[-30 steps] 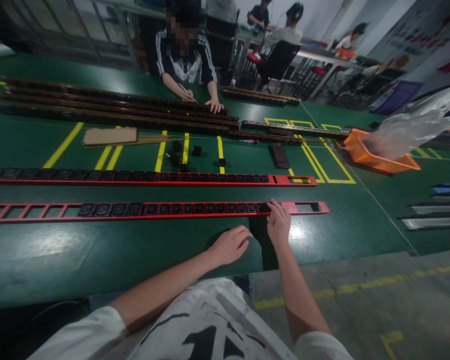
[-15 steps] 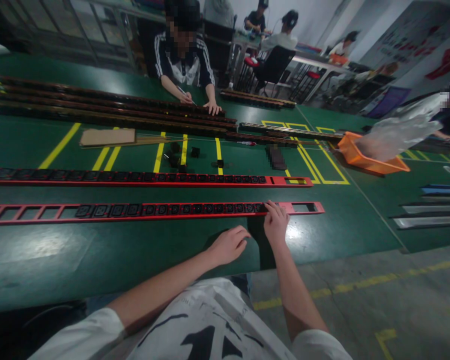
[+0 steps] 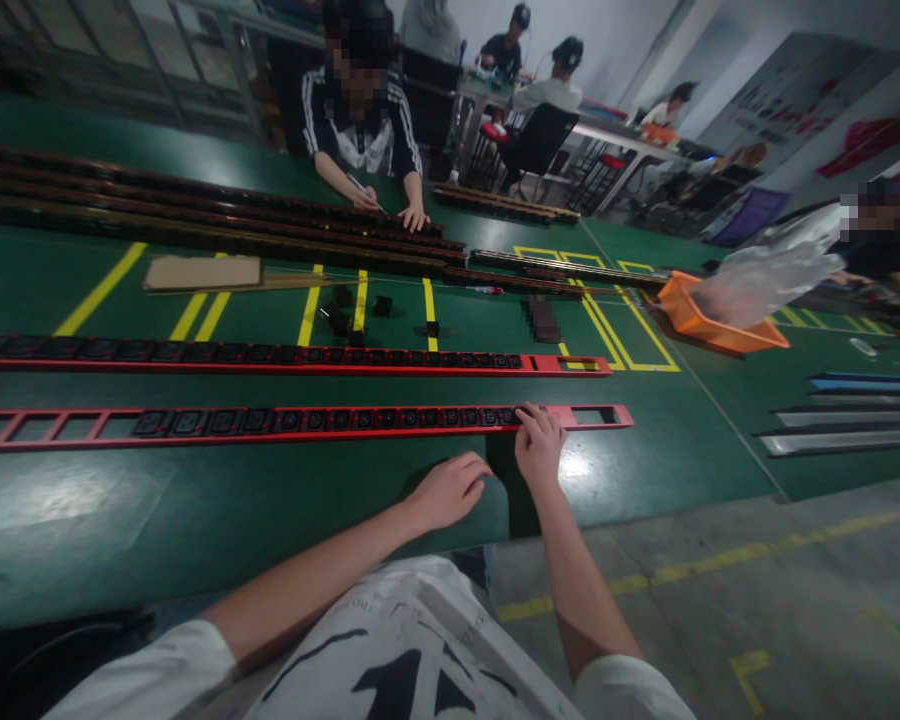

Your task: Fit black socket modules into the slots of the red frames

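A long red rail lies across the green table, with black sockets in its middle and open slots toward its left end. My right hand rests on this rail near its right end, fingers spread over the last black sockets and holding nothing. Just in front of the rail, my left hand hovers low over the table, its fingers loosely bent and apart with nothing in them. Behind lies a second red rail, fitted with black sockets along its length.
Dark long strips cross the table farther back, where a person holds a pen. Small black parts, cardboard and an orange bin holding clear plastic lie beyond the rails. Metal strips are at right.
The whole view has shifted slightly, so things appear a little farther left. Both hands keep nearly the same places relative to the front rail.
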Demonstrator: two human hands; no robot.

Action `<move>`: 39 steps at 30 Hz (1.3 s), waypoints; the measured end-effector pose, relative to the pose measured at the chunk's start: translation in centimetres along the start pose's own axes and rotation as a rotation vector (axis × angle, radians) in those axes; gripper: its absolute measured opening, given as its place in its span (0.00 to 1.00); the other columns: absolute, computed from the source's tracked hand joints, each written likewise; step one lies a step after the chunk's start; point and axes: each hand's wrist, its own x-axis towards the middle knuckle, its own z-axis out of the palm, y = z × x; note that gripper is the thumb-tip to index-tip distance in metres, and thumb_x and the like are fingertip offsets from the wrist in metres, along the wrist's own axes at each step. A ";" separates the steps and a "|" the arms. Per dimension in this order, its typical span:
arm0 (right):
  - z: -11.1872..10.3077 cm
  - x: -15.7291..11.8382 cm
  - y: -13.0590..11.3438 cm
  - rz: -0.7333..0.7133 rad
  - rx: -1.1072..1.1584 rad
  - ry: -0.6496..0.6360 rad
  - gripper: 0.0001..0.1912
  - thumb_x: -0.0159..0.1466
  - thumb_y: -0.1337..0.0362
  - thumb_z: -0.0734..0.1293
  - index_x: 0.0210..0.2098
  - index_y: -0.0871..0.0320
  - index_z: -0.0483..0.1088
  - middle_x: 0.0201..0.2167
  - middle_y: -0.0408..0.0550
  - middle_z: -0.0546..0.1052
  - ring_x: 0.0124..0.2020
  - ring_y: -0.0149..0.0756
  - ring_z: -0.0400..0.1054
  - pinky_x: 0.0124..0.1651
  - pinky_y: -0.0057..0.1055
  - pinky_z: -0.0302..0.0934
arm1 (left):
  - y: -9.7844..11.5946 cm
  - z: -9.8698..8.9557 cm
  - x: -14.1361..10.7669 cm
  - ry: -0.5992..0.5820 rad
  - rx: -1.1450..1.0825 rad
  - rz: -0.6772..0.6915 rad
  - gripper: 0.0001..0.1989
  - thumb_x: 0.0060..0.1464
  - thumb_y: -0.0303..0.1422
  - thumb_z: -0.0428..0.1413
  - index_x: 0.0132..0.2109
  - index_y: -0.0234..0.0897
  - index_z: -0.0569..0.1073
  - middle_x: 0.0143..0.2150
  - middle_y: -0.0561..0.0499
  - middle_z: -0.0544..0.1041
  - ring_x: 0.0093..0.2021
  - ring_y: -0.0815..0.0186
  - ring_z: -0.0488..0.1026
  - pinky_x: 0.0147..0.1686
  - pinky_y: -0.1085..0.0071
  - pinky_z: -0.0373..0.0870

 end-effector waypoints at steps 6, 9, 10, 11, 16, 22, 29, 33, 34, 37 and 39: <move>0.3 -0.1 0.5 0.056 0.009 -0.005 0.21 0.65 0.67 0.59 0.55 0.58 0.71 0.50 0.54 0.79 0.51 0.45 0.69 0.54 0.44 0.56 | 0.1 -0.2 0.1 -0.017 -0.012 -0.006 0.13 0.63 0.28 0.48 0.50 0.37 0.74 0.49 0.47 0.76 0.50 0.64 0.74 0.55 0.66 0.72; 0.3 -0.1 0.5 0.045 0.026 0.001 0.15 0.66 0.67 0.59 0.48 0.57 0.73 0.51 0.52 0.79 0.51 0.44 0.69 0.54 0.43 0.56 | 0.2 -0.3 0.1 -0.020 -0.014 -0.011 0.13 0.63 0.27 0.48 0.50 0.37 0.74 0.50 0.46 0.75 0.50 0.63 0.74 0.55 0.65 0.72; 0.3 -0.1 0.4 0.039 0.029 0.003 0.14 0.66 0.67 0.59 0.45 0.56 0.74 0.52 0.51 0.79 0.52 0.44 0.69 0.55 0.43 0.55 | 0.2 -0.2 0.1 -0.019 -0.015 -0.012 0.13 0.63 0.27 0.48 0.50 0.37 0.74 0.50 0.46 0.75 0.50 0.63 0.74 0.55 0.65 0.72; 0.3 -0.1 0.3 0.037 0.029 0.005 0.13 0.66 0.67 0.59 0.43 0.56 0.74 0.52 0.50 0.79 0.52 0.43 0.70 0.56 0.43 0.55 | 0.2 -0.2 0.1 -0.017 -0.018 -0.012 0.13 0.63 0.27 0.48 0.50 0.37 0.74 0.50 0.47 0.76 0.50 0.63 0.74 0.55 0.65 0.72; 0.3 0.0 0.2 0.051 0.045 0.021 0.13 0.66 0.68 0.59 0.44 0.55 0.74 0.51 0.50 0.79 0.51 0.43 0.70 0.56 0.43 0.55 | 0.3 -0.5 0.2 0.011 -0.114 -0.023 0.13 0.63 0.27 0.49 0.49 0.37 0.75 0.49 0.47 0.76 0.49 0.65 0.74 0.54 0.66 0.72; 0.2 0.0 0.4 0.056 0.071 0.000 0.13 0.65 0.68 0.60 0.45 0.55 0.73 0.52 0.52 0.79 0.52 0.44 0.70 0.58 0.45 0.55 | -0.2 -5.3 -2.4 0.095 -0.134 -0.065 0.12 0.65 0.31 0.48 0.49 0.39 0.75 0.48 0.48 0.78 0.49 0.65 0.75 0.52 0.66 0.72; 0.3 0.0 0.5 0.055 0.054 0.047 0.11 0.65 0.67 0.61 0.44 0.56 0.73 0.51 0.50 0.80 0.51 0.44 0.71 0.56 0.44 0.56 | -4.0 -17.9 -10.6 0.372 0.394 -0.230 0.17 0.67 0.39 0.44 0.53 0.38 0.73 0.53 0.44 0.76 0.56 0.59 0.72 0.61 0.58 0.67; 0.5 -0.1 0.7 0.036 0.052 0.048 0.09 0.64 0.68 0.61 0.41 0.56 0.72 0.50 0.50 0.80 0.50 0.44 0.71 0.55 0.44 0.56 | -6.7 -23.9 -15.0 0.232 0.852 -0.409 0.24 0.64 0.46 0.46 0.61 0.40 0.68 0.62 0.44 0.71 0.61 0.50 0.66 0.61 0.46 0.63; 0.5 -0.1 0.7 0.034 0.048 0.041 0.09 0.64 0.68 0.61 0.41 0.56 0.72 0.50 0.50 0.80 0.50 0.44 0.71 0.55 0.44 0.56 | -7.4 -24.8 -15.9 0.216 0.930 -0.453 0.26 0.63 0.48 0.46 0.62 0.41 0.66 0.63 0.45 0.70 0.61 0.49 0.66 0.62 0.44 0.61; 0.5 -0.2 0.7 0.024 0.029 0.025 0.09 0.64 0.67 0.61 0.42 0.56 0.72 0.50 0.51 0.80 0.50 0.45 0.70 0.55 0.45 0.56 | -9.6 -26.4 -17.5 0.164 1.023 -0.512 0.29 0.61 0.51 0.45 0.62 0.40 0.66 0.61 0.46 0.72 0.60 0.50 0.66 0.64 0.39 0.55; 0.4 -0.1 0.5 0.018 0.009 0.021 0.10 0.64 0.67 0.61 0.42 0.56 0.72 0.50 0.51 0.80 0.50 0.45 0.70 0.55 0.44 0.56 | -10.7 -26.8 -17.9 0.126 0.993 -0.525 0.29 0.60 0.52 0.45 0.61 0.40 0.68 0.59 0.46 0.74 0.58 0.49 0.68 0.64 0.37 0.53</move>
